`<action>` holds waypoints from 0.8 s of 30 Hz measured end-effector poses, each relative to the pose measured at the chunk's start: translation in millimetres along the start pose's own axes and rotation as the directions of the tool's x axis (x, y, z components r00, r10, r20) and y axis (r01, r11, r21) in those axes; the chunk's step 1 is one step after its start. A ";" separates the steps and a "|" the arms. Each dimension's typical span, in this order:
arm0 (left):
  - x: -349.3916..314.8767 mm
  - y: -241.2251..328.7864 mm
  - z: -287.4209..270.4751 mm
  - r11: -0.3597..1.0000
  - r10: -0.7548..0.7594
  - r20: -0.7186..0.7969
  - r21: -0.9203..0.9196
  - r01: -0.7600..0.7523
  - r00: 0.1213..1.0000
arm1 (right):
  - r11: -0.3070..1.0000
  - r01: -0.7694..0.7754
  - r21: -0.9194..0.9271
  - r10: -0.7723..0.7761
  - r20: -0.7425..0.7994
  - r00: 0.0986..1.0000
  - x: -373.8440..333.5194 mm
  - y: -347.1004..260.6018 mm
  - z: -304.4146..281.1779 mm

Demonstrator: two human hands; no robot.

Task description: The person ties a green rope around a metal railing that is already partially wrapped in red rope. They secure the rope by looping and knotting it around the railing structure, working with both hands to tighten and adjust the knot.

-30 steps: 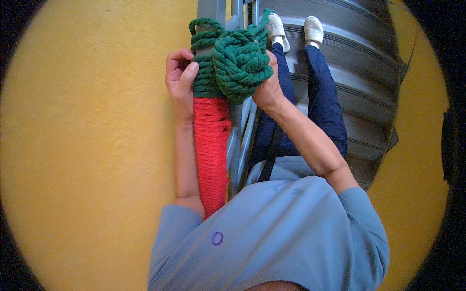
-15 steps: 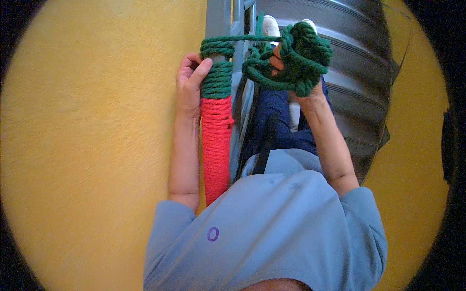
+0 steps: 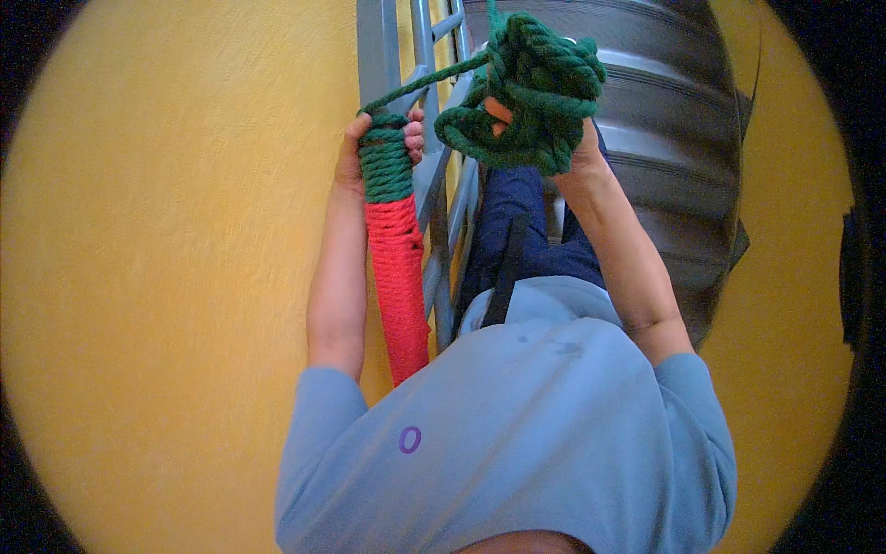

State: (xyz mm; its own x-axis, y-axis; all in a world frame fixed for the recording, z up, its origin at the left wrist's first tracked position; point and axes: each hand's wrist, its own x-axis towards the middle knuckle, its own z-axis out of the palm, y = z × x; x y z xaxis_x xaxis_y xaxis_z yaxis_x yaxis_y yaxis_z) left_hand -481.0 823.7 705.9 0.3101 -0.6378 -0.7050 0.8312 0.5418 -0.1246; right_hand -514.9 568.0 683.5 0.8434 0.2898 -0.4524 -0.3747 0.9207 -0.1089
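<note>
A grey metal handrail (image 3: 377,55) runs away from me, its near stretch wound with red rope (image 3: 397,277). Beyond the red, tight turns of green rope (image 3: 386,171) cover the rail. My left hand (image 3: 349,164) wraps around these green turns near their far end, thumb on the left side and fingertips showing on the right. My right hand (image 3: 585,152) grips a thick bundle of green rope (image 3: 544,88), which hides most of its fingers. A taut strand slants from the bundle down to the rail beside my left thumb.
A yellow textured wall (image 3: 185,277) rises close on the left. Grey railing bars (image 3: 436,194) stand right of the handrail. Dark ribbed steps (image 3: 674,157) curve along the right, past my legs, with more yellow surface (image 3: 784,397) beyond.
My left hand has closed around the green turns, its fingers now on the rail's right side. The bundle in my right hand shifted left and up, and the strand now slants.
</note>
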 end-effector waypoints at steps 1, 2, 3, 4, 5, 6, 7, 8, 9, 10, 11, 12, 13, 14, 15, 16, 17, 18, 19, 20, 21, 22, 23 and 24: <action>-2.5 -3.3 6.9 0.993 0.005 -0.038 0.115 -0.001 0.999 | 0.997 0.016 0.073 -0.018 0.028 0.999 -1.8 -0.3 -6.7; 0.0 -7.2 21.1 0.979 0.062 -0.178 0.204 -0.025 0.982 | 0.989 0.034 0.141 -0.042 0.056 0.998 -2.2 -1.6 -14.1; 0.0 -10.2 24.1 0.958 0.081 -0.253 0.287 -0.005 0.964 | 0.979 0.025 0.200 -0.040 0.072 0.997 -3.5 -4.4 -19.9; -0.6 1.2 19.0 0.931 0.110 -0.313 0.364 0.012 0.943 | 0.969 0.012 0.248 -0.035 0.093 0.995 8.7 -0.2 -20.4; -2.1 12.3 14.3 0.899 0.144 -0.369 0.436 0.035 0.918 | 0.995 0.016 0.094 -0.018 0.019 1.000 19.1 4.5 -16.3; -4.9 20.4 12.9 0.885 0.205 -0.423 0.466 0.018 0.883 | 0.998 0.008 -0.062 -0.012 -0.057 0.998 28.6 9.0 -10.0; -10.9 17.1 8.1 0.847 0.238 -0.443 0.530 0.039 0.865 | 0.975 -0.017 -0.222 -0.012 -0.132 0.991 24.7 14.3 -8.3; -16.8 14.0 2.6 0.805 0.273 -0.460 0.590 0.062 0.845 | 0.985 -0.031 -0.171 0.018 -0.079 0.997 20.6 20.6 -14.3; -22.6 10.0 -2.1 0.758 0.310 -0.474 0.646 0.087 0.824 | 0.991 -0.050 -0.121 0.047 -0.024 0.999 15.9 26.0 -24.5; -23.5 6.2 0.2 0.721 0.350 -0.480 0.687 0.097 0.804 | 0.995 -0.072 -0.069 0.075 0.043 0.996 17.2 25.7 -30.0; -23.3 1.8 4.5 0.675 0.380 -0.489 0.727 0.126 0.785 | 0.997 -0.040 -0.073 0.036 -0.061 0.997 16.5 23.8 -13.3; -21.4 -1.9 7.6 0.628 0.410 -0.497 0.762 0.158 0.765 | 0.997 -0.011 -0.079 -0.002 -0.164 0.986 15.1 20.7 10.2; -21.0 -6.5 8.9 0.613 0.417 -0.518 0.767 0.189 0.747 | 0.996 0.006 -0.088 -0.030 -0.267 0.963 14.7 21.3 27.2; -19.9 -10.8 9.7 0.598 0.424 -0.539 0.770 0.221 0.728 | 0.994 0.065 -0.087 -0.082 -0.211 0.974 17.4 25.6 28.5; -18.0 -15.1 11.0 0.584 0.431 -0.559 0.771 0.254 0.709 | 0.989 0.123 -0.083 -0.135 -0.156 0.978 21.8 28.9 27.0; -12.0 -15.0 17.8 0.559 0.453 -0.557 0.786 0.265 0.696 | 0.980 0.181 -0.079 -0.188 -0.091 0.978 31.2 27.7 28.4; -4.0 -14.6 20.6 0.526 0.467 -0.547 0.804 0.279 0.695 | 0.991 0.131 -0.032 -0.132 -0.020 0.991 40.8 24.1 32.5; 5.0 -13.2 21.8 0.493 0.481 -0.536 0.820 0.291 0.694 | 0.997 0.077 0.011 -0.077 0.052 0.996 51.9 17.1 38.7; 11.3 -13.2 24.5 0.448 0.495 -0.518 0.840 0.307 0.698 | 0.998 0.030 0.055 -0.037 0.127 0.991 59.5 7.3 45.9; 8.8 -16.4 19.7 0.468 0.452 -0.499 0.838 0.279 0.739 | 0.996 -0.026 0.087 0.008 0.205 0.979 63.8 5.9 52.6; 6.5 -17.1 6.2 0.576 0.351 -0.475 0.789 0.214 0.807 | 0.990 -0.085 0.113 0.050 0.282 0.958 66.6 7.8 59.4; 3.5 -12.1 -13.4 0.669 0.249 -0.428 0.725 0.165 0.869 | 0.981 -0.137 0.140 0.079 0.358 0.930 68.2 14.9 64.9; 1.1 -2.3 -26.0 0.749 0.144 -0.354 0.649 0.132 0.924 | 0.925 -0.223 0.309 0.078 0.421 0.904 68.2 28.1 72.9; 1.8 5.2 -57.3 0.891 0.088 -0.311 0.450 0.065 0.946 | 0.939 -0.195 0.282 0.118 0.267 0.957 58.9 31.7 91.0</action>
State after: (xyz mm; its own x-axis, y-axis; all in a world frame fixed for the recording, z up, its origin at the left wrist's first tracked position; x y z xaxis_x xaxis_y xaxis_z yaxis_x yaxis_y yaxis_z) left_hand -502.5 856.7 664.0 0.2235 -0.3856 -0.8952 0.9680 0.1952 0.1577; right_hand -442.1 638.0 733.9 0.8653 0.4555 -0.2094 -0.4074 0.8823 0.2357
